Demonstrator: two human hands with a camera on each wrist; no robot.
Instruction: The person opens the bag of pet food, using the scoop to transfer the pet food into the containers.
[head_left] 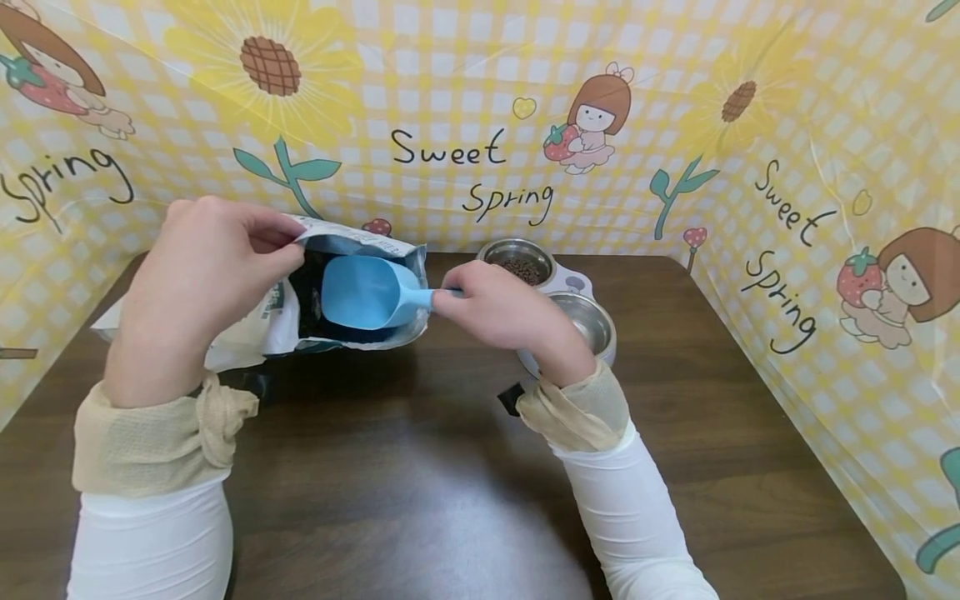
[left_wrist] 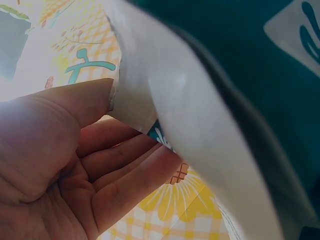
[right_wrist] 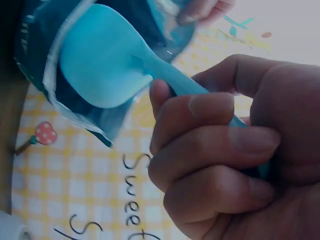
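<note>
My left hand [head_left: 191,287] pinches the rim of an opened bag [head_left: 367,239] between thumb and fingers. In the left wrist view the bag's pale edge [left_wrist: 135,100] lies between them. A blue scoop [head_left: 358,292] has its bowl in the bag's dark mouth. My right hand [head_left: 498,308] grips the scoop's handle, fingers curled round it in the right wrist view, where the scoop [right_wrist: 100,60] overlaps the teal bag [right_wrist: 37,45]. The bag's contents are hidden in shadow and behind the scoop.
Behind my right hand stands a double pet-bowl holder [head_left: 573,283]. Its far metal bowl [head_left: 512,245] holds brown kibble; the near metal bowl [head_left: 592,321] is partly covered by my wrist. A small black piece [head_left: 511,399] lies on the wooden table [head_left: 450,500]. Checked cloth walls [head_left: 450,83] enclose the table.
</note>
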